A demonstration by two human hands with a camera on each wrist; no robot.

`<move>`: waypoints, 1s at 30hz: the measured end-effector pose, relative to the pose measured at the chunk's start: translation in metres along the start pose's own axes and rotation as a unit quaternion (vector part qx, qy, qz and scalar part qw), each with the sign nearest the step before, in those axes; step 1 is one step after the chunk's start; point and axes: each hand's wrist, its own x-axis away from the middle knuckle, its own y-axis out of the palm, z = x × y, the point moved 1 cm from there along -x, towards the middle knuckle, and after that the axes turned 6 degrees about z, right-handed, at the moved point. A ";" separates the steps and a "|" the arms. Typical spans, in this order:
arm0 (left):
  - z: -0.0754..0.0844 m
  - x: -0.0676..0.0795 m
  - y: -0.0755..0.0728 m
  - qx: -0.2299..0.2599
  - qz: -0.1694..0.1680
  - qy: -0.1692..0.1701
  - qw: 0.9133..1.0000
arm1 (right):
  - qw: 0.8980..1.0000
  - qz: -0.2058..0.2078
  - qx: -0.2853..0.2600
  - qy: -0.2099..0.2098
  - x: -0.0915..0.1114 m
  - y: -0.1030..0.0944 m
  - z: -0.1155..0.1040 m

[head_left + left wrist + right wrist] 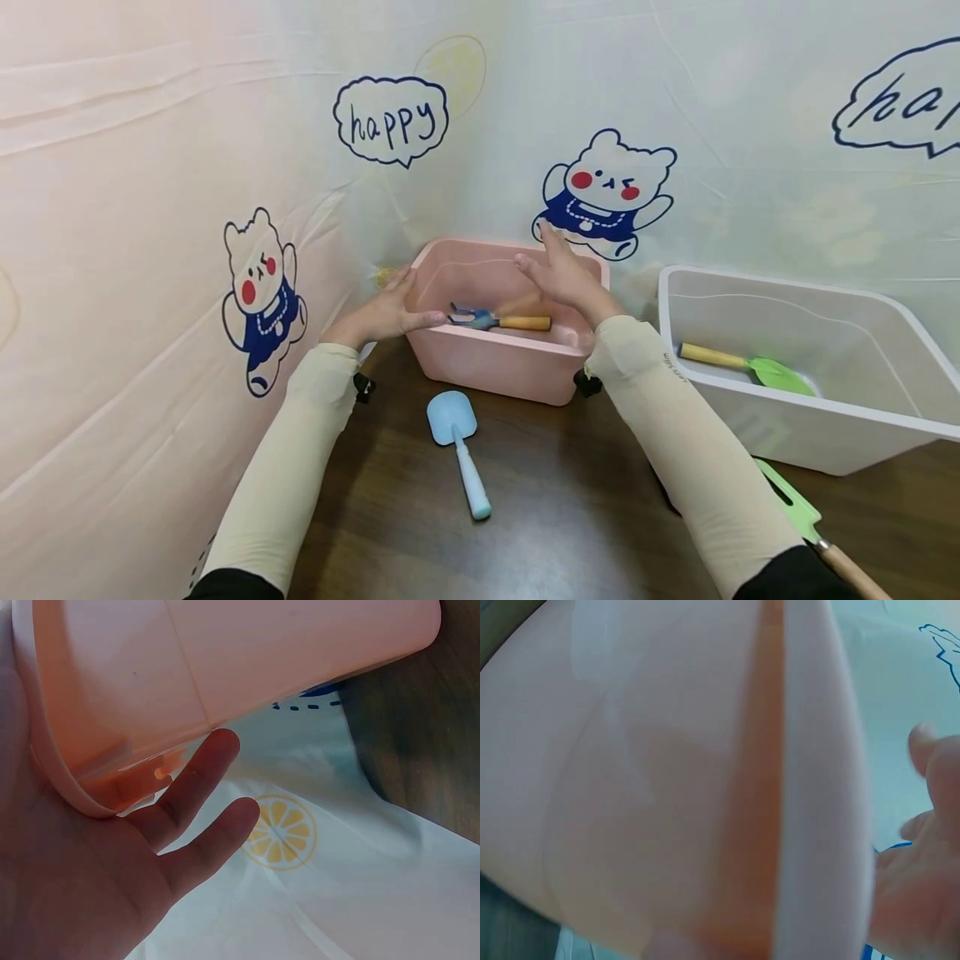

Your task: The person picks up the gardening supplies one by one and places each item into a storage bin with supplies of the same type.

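A pink plastic bin point(495, 367) stands on the table. Inside it lies a small hand rake point(525, 322) with blue prongs and a yellow wooden handle. My left hand point(378, 317) is at the bin's left rim, its thumb over the front corner and its fingers spread along the outer side. In the left wrist view, two extended fingers point(199, 784) show below the pink wall. My right hand point(566, 275) is raised over the bin's right part, fingers extended, holding nothing. A light blue toy shovel point(452, 417) lies in front of the bin.
To the right stands a white bin point(825, 437) containing a green trowel point(780, 375) with a wooden handle. A green slotted tool point(798, 504) lies partly behind my right sleeve. Printed cloth point(480, 167) hangs close behind and at the left.
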 end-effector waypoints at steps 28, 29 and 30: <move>0.001 0.002 0.000 -0.001 -0.001 -0.001 1.000 | 0.994 0.004 -0.006 -0.113 0.107 -0.048 0.010; 0.001 0.002 0.000 -0.002 -0.002 0.000 1.000 | 0.993 0.011 -0.011 -0.116 0.114 -0.051 0.015; 0.001 0.002 0.000 -0.002 -0.003 0.000 1.000 | 0.993 0.020 -0.016 -0.119 0.121 -0.053 0.020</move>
